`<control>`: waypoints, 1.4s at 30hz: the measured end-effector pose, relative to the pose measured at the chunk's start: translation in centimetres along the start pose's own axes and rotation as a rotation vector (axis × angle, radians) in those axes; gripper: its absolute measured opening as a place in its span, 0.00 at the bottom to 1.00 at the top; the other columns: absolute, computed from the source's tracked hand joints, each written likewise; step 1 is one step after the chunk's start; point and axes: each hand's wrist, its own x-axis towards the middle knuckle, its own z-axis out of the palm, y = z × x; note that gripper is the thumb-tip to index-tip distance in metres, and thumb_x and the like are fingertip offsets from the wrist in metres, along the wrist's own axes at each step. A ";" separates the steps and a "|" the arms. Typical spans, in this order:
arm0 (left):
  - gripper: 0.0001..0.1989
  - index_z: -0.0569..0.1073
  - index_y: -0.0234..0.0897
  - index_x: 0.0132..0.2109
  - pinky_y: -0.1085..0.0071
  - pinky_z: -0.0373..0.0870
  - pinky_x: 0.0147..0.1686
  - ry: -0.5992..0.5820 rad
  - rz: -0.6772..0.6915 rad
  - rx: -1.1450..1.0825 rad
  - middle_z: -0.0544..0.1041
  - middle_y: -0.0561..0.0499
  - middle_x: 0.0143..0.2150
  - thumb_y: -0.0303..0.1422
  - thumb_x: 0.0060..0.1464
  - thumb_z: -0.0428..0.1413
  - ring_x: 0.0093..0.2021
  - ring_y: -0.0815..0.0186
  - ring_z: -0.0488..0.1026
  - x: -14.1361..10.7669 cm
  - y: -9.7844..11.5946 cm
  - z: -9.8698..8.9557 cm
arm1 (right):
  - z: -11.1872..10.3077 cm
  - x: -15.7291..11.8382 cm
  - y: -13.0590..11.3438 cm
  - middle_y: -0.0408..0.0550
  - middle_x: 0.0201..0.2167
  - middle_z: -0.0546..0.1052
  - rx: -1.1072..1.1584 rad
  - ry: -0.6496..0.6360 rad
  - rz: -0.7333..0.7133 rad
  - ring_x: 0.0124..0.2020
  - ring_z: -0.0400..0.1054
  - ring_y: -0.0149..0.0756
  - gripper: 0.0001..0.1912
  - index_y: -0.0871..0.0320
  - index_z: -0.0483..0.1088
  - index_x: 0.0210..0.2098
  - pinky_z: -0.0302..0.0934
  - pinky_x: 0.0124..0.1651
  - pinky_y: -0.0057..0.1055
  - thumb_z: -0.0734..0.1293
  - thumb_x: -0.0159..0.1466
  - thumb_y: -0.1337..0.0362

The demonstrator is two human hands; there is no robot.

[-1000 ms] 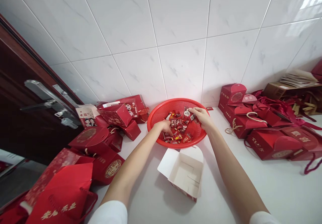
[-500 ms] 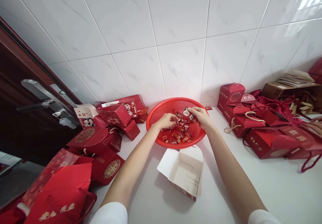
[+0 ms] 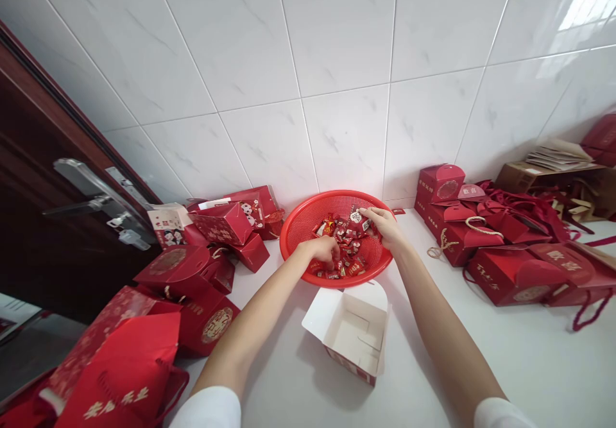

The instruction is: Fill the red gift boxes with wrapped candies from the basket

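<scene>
A red plastic basket (image 3: 299, 226) holds many small red-wrapped candies (image 3: 350, 248). Inside it, my left hand (image 3: 321, 249) reaches down among the candies with its fingers curled; their tips and whatever they hold are hidden. Over the basket's right side, my right hand (image 3: 385, 226) pinches a red candy packet (image 3: 357, 218) with a white printed label. Just in front of the basket stands an open box (image 3: 359, 332), white inside, with its flaps spread. No contents show in it.
Red gift boxes (image 3: 206, 312) crowd the left, beside a dark door with a metal handle (image 3: 91, 184). More red boxes (image 3: 517, 274) stand at the right, near a cardboard box (image 3: 522, 178) with papers on top. A tiled wall (image 3: 344, 139) rises behind.
My left hand has moved lower and nearer within the basket, its fingers now down in the candies. My right hand still holds the packet. Another person's hand has left the right edge.
</scene>
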 end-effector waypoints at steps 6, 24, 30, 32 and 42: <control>0.11 0.81 0.35 0.39 0.68 0.73 0.44 0.316 0.113 -0.272 0.83 0.48 0.40 0.33 0.47 0.64 0.43 0.58 0.78 -1.8 -0.7 -0.5 | 0.6 -1.3 -2.3 0.36 0.16 0.62 0.070 -0.031 0.006 0.16 0.51 0.22 0.25 0.57 0.62 0.19 0.44 0.16 0.24 0.78 0.43 0.48; 0.13 0.81 0.36 0.43 0.66 0.74 0.47 0.717 0.445 -0.772 0.82 0.46 0.43 0.36 0.50 0.64 0.44 0.60 0.77 -14.7 4.4 3.0 | -0.1 -10.0 -9.7 0.38 0.18 0.61 -0.042 -0.144 -0.182 0.15 0.50 0.22 0.23 0.57 0.64 0.22 0.45 0.14 0.23 0.76 0.52 0.47; 0.16 0.79 0.37 0.51 0.68 0.74 0.46 0.667 0.522 -0.693 0.79 0.45 0.48 0.35 0.57 0.59 0.48 0.60 0.75 -15.7 4.4 3.0 | -0.8 -11.2 -9.6 0.41 0.20 0.66 -0.205 -0.303 -0.122 0.18 0.56 0.25 0.19 0.58 0.69 0.24 0.46 0.17 0.24 0.76 0.54 0.49; 0.19 0.76 0.37 0.54 0.69 0.74 0.44 0.629 0.495 -0.718 0.79 0.45 0.47 0.36 0.56 0.61 0.45 0.62 0.76 -15.7 4.3 3.2 | -0.7 -11.4 -9.6 0.41 0.20 0.67 -0.268 -0.340 -0.121 0.18 0.56 0.25 0.19 0.58 0.70 0.25 0.47 0.18 0.25 0.75 0.55 0.49; 0.15 0.78 0.34 0.44 0.73 0.71 0.33 0.434 0.444 -0.731 0.79 0.50 0.34 0.38 0.52 0.63 0.32 0.67 0.74 -15.4 4.4 3.6 | 0.6 -11.4 -9.5 0.40 0.18 0.65 -0.499 -0.464 -0.138 0.18 0.53 0.24 0.20 0.59 0.70 0.25 0.45 0.18 0.24 0.72 0.60 0.48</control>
